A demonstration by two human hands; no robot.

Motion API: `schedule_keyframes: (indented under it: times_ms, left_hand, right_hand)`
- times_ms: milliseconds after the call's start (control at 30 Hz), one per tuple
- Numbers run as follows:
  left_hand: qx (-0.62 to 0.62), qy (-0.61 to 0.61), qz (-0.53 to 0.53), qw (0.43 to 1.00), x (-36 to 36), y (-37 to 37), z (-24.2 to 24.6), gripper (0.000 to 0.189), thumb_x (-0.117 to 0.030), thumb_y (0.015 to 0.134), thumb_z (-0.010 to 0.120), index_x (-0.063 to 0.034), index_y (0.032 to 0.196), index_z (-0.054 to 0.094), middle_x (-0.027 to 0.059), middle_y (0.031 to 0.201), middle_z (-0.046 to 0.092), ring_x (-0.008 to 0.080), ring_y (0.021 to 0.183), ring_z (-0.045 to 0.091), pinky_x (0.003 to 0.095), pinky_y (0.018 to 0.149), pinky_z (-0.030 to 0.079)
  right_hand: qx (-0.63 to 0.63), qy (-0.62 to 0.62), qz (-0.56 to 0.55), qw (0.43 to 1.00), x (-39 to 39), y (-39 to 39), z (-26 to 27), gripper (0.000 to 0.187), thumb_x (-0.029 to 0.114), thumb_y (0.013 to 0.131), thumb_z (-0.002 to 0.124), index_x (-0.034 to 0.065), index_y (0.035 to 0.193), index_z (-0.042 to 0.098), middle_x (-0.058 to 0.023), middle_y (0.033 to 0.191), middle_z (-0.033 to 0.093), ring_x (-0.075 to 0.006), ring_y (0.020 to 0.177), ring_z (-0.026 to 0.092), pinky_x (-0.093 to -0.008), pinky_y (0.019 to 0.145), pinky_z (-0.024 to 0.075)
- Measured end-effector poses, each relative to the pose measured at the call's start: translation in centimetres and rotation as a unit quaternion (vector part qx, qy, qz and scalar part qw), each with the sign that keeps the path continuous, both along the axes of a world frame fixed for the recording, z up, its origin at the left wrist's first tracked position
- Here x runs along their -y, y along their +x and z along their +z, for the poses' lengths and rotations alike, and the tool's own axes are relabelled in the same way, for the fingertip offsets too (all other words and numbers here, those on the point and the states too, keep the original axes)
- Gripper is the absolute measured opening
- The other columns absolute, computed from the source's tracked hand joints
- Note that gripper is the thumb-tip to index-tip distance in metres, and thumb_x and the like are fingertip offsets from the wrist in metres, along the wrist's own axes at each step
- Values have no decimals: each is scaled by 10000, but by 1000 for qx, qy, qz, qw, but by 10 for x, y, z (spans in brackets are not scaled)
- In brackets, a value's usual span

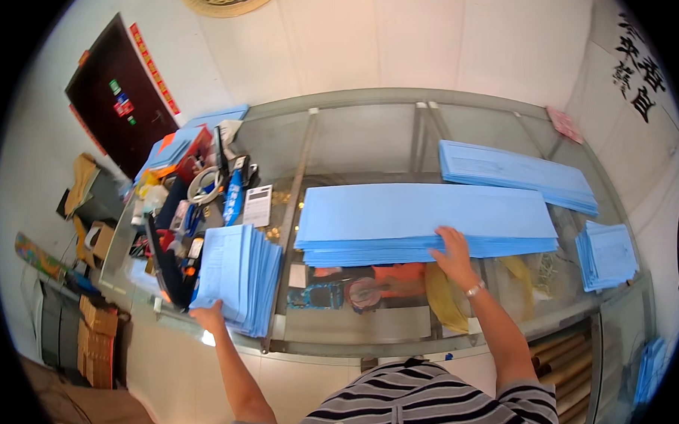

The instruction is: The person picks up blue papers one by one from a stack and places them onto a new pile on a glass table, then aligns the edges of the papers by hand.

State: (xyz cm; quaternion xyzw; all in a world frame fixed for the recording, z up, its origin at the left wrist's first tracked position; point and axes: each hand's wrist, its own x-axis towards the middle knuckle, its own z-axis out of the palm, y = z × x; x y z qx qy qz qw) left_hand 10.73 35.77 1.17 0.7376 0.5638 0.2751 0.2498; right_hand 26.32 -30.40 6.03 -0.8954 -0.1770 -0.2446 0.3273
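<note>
Long light-blue sheets, perhaps card or plastic, lie in a fanned stack [423, 212] on the glass tabletop [364, 140]. The fingers of my right hand [454, 258] rest on this stack's near edge, thumb and fingers apart. At the left lies a stack of smaller folded blue pieces [233, 275], its edges spread to the right. My left hand [208, 318] is at its near left corner, thumb on top; whether it grips a piece is unclear. Another long blue stack [514, 173] lies behind at the right, and a small blue stack [607, 255] sits by the right edge.
Left on the table are a black long-arm stapler [166, 267], a tape roll [204, 185], a calculator-like white item [257, 205] and a red box [198, 151]. Cardboard boxes [96, 338] stand on the floor at left. Tubes [566, 388] lie beneath the table's right side.
</note>
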Motion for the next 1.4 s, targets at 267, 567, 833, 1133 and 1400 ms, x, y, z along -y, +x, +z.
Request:
schedule_keyframes:
  times_ms: [267, 567, 833, 1133, 1400]
  left_hand:
    - [-2, 244, -20, 969, 89, -25, 63, 1045, -71, 660, 867, -101, 1552, 323, 246, 1533, 322, 426, 1421, 319, 551, 1127, 315]
    - [165, 177, -235, 941, 203, -25, 37, 683, -10, 800, 724, 40, 1418, 437, 255, 1419, 426, 419, 1360, 364, 514, 1138, 297]
    - [169, -68, -419, 889, 292, -1, 22, 479, -26, 829, 707, 13, 1283, 559, 145, 1197, 575, 272, 1112, 567, 405, 947, 439]
    - [218, -237, -431, 843, 311, 11, -8, 366, -83, 911, 688, 0, 1249, 576, 117, 1141, 623, 235, 938, 649, 351, 844, 520]
    - [365, -793, -231, 429, 342, 43, -13, 701, -573, 1016, 486, 49, 1337, 511, 260, 1316, 576, 382, 1271, 546, 512, 1084, 460]
  right_hand:
    - [-165, -311, -15, 936, -11, 59, 45, 709, 447, 605, 908, 196, 1230, 687, -66, 1087, 618, -319, 1052, 512, -447, 918, 397]
    - [-86, -226, -2, 970, 23, 94, -2, 292, 336, 756, 819, 186, 1004, 781, -60, 952, 660, -281, 1006, 546, -431, 875, 427]
    - [17, -303, 3, 953, 2, 43, 11, 107, 219, 809, 717, 161, 726, 753, -14, 808, 635, -253, 919, 529, -412, 800, 384]
    - [-39, -268, 23, 962, -8, -6, 35, 694, 176, 777, 749, 211, 1435, 531, -145, 1472, 482, -429, 1333, 452, -556, 1100, 332]
    - [-27, -333, 39, 942, 4, 5, -3, 696, 26, 879, 583, 256, 1521, 441, -141, 1525, 461, -428, 1365, 465, -592, 1092, 372]
